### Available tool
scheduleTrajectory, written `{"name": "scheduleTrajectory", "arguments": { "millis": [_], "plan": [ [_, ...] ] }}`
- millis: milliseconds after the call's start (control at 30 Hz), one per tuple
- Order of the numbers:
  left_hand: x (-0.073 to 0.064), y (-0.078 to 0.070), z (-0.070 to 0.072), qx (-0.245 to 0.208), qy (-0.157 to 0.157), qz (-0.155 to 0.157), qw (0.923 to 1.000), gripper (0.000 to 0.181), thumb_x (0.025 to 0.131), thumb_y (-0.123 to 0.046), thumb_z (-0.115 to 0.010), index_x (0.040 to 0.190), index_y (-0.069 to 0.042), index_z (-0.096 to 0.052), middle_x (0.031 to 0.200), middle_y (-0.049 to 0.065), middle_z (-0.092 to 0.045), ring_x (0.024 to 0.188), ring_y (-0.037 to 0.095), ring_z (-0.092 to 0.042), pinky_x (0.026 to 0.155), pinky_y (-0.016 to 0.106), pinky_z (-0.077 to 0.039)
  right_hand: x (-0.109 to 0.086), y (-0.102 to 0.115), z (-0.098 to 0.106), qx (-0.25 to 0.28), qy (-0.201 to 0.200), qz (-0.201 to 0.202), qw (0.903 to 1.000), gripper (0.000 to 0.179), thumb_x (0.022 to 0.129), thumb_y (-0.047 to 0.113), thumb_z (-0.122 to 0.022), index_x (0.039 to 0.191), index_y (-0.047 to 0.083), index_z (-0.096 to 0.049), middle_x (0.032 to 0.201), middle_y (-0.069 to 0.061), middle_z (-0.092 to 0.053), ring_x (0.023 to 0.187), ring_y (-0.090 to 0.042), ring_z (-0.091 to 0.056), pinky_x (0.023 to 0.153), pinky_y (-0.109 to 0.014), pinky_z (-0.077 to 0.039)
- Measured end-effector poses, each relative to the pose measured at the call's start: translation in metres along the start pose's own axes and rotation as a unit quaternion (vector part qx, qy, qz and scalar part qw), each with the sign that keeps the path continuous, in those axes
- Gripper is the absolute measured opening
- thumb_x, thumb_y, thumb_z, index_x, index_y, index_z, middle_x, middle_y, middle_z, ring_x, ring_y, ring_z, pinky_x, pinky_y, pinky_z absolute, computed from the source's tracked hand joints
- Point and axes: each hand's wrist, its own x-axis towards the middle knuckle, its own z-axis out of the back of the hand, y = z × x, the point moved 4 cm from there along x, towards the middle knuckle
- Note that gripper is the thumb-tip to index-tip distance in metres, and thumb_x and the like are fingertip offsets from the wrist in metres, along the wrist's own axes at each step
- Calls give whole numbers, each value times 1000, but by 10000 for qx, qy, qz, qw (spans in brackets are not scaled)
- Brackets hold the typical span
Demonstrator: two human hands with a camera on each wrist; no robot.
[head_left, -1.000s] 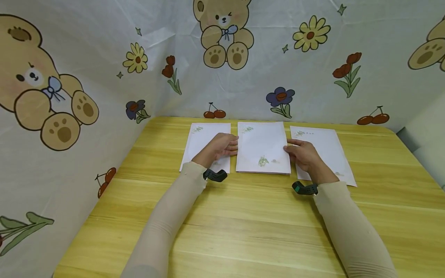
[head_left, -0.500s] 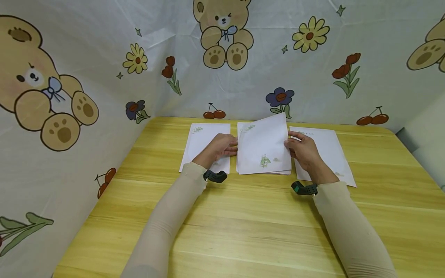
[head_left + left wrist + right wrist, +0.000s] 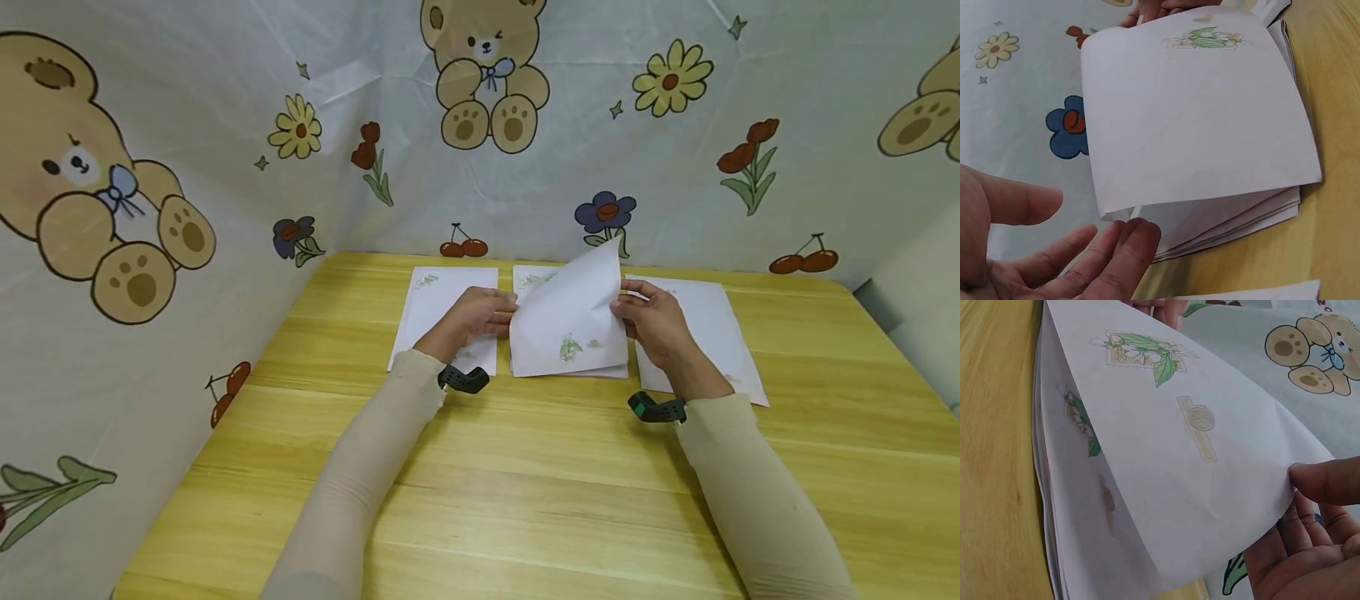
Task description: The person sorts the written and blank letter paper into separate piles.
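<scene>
At the middle stack of paper (image 3: 534, 272), my right hand (image 3: 657, 327) pinches the right edge of the top sheet (image 3: 567, 312) between thumb and fingers. That sheet is bent, its far right corner raised off the stack. Printed green leaves and white flowers with a seal show on it (image 3: 1210, 500) in the right wrist view. At the stack's left side is my left hand (image 3: 474, 318), its fingertips touching the sheet's edge. In the left wrist view the thumb of this hand (image 3: 1094, 272) stands apart from its loosely extended fingers.
A paper stack (image 3: 444, 292) lies left, partly under my left hand. Another paper (image 3: 712, 333) lies right, partly covered by my right hand. The wooden table (image 3: 540, 492) meets a cloth (image 3: 480, 192) printed with bears and flowers at the back and left.
The top sheet of the middle stack has gone from lying flat to being lifted and bent leftward at its far right corner by my right hand. The left hand has barely moved.
</scene>
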Motion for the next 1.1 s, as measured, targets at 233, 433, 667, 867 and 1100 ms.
{"name": "scheduleTrajectory", "arguments": {
  "millis": [233, 433, 667, 867, 1100],
  "plan": [
    [-3, 2, -3, -328, 272, 204, 9989, 38, 101, -25, -56, 130, 0, -56, 113, 11, -65, 87, 19, -65, 79, 31, -60, -9, 18, -5, 358, 129, 528, 9979, 26, 95, 2, -63, 114, 18, -58, 89, 8, -64, 77, -5, -64, 66, -17, -56],
    [-9, -1, -2, -384, 333, 25, 9987, 34, 101, -31, -56, 114, 0, -62, 89, 4, -67, 76, 13, -65, 65, 25, -58, -14, 27, -12, 328, 279, 645, 9970, 28, 94, 2, -64, 116, 17, -58, 91, 7, -64, 80, -6, -64, 69, -17, -57],
    [-11, -8, 7, -94, -102, -432, 9990, 31, 98, -24, -62, 121, -3, -64, 98, 5, -66, 81, 15, -65, 65, 25, -58, -13, 22, -18, -469, 199, 354, 9981, 34, 96, 15, -65, 127, 10, -53, 86, 14, -65, 77, -3, -65, 68, -17, -58],
    [-14, -12, 12, 1306, -409, -933, 9862, 34, 98, -25, -63, 127, -7, -63, 112, 9, -70, 89, 18, -68, 68, 28, -61, -7, 5, -19, -2011, -77, 40, 9795, 49, 98, 26, -61, 137, 0, -48, 99, -4, -70, 70, -4, -64, 64, -21, -58],
    [-22, -14, 26, 1959, -756, -1034, 9722, 45, 96, -25, -66, 136, -6, -57, 124, 11, -65, 100, 21, -67, 68, 27, -62, 2, -4, -27, -2903, 52, 98, 9569, 43, 97, 23, -63, 130, -3, -52, 117, -28, -66, 72, -11, -66, 64, -29, -62]
  ]
}}
